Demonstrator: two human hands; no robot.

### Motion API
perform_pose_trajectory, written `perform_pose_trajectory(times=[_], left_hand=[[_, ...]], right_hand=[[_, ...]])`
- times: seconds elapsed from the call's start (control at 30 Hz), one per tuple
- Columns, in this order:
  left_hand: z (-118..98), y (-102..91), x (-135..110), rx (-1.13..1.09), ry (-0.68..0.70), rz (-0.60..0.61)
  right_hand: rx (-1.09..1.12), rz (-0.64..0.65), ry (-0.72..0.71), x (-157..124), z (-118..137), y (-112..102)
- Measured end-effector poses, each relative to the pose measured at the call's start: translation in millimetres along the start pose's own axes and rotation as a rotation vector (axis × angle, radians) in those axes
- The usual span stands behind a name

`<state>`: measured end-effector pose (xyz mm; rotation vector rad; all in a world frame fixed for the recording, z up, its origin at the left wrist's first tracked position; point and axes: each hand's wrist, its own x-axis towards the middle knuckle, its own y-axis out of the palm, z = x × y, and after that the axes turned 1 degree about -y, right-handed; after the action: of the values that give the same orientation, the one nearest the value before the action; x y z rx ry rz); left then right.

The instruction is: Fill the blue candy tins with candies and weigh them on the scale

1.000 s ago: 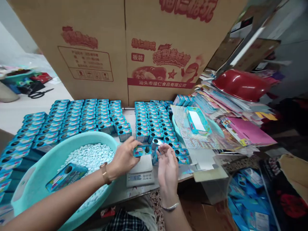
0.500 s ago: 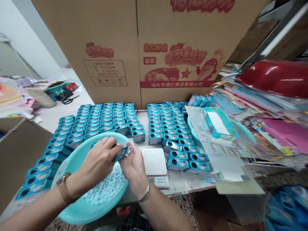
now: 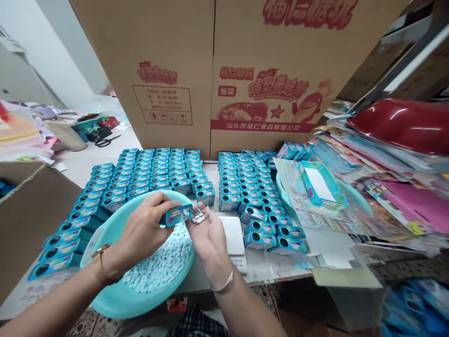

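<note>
My left hand [image 3: 145, 229] grips a small blue candy tin [image 3: 176, 214], held on its side over the rim of a teal basin [image 3: 115, 302] full of pale blue tablets [image 3: 159, 267]. My right hand [image 3: 207, 233] is cupped palm up just right of the tin, with a few white tablets [image 3: 198, 218] lying on its fingers. A small white scale [image 3: 234, 236] sits on the table right beside that hand. Rows of matching blue tins [image 3: 147, 175] stand behind the basin, and more blue tins [image 3: 245, 180] stand behind the scale.
A large printed cardboard box [image 3: 217, 70] walls off the back. Stacks of coloured card sheets [image 3: 386, 187] and a red plastic piece [image 3: 403, 124] crowd the right. An open brown carton [image 3: 31, 210] stands at the left. Scissors [image 3: 105, 140] lie far left.
The tin went from over the scale to over the basin, held in the left hand. The right hand turned palm up beside it and now holds tablets. The view shifted left.
</note>
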<state>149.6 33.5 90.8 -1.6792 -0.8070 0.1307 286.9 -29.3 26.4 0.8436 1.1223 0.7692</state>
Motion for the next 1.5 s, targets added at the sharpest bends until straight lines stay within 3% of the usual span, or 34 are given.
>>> perform_pose_trajectory(times=[0.17, 0.3, 0.47, 0.57, 0.67, 0.8, 0.9, 1.0, 1.23, 1.5], left_hand=[[-26.5, 19.0, 23.4, -0.319, -0.145, -0.091], [-45.3, 63.5, 42.4, -0.338, -0.1, 0.032], [-56.7, 121.2, 49.7, -0.251, -0.018, 0.198], [-58.6, 136.6, 46.0, -0.196, -0.016, 0.324], [-55.7, 126.2, 40.4, -0.173, -0.013, 0.309], [-38.8, 79.6, 33.7, -0.244, -0.027, 0.026], [-20.3, 45.2, 21.2, -0.286, -0.155, -0.08], [-2.9, 29.7, -1.1, -0.294, -0.3, -0.085], [20.0, 38.5, -54.2, -0.396, -0.539, -0.058], [16.5, 64.8, -76.9, -0.607, -0.611, -0.06]], right_hand=[[-0.06, 0.044, -0.251, -25.1, 70.4, -21.8], [-0.106, 0.025, -0.497, -47.4, 121.8, -51.6], [-0.093, 0.027, -0.554, -65.2, 144.9, -76.8], [-0.14, 0.009, -0.55, -70.8, 146.4, -80.7], [-0.219, -0.007, -0.578, -74.1, 148.9, -82.4], [-0.374, -0.066, -0.609, -73.8, 152.5, -87.1], [-0.5, -0.114, -0.626, -69.9, 150.3, -91.2], [-0.669, -0.14, -0.65, -62.6, 145.2, -95.2], [-1.373, -0.092, -0.63, -48.5, 137.5, -92.1], [-2.168, -0.067, -0.533, -42.3, 128.2, -60.9]])
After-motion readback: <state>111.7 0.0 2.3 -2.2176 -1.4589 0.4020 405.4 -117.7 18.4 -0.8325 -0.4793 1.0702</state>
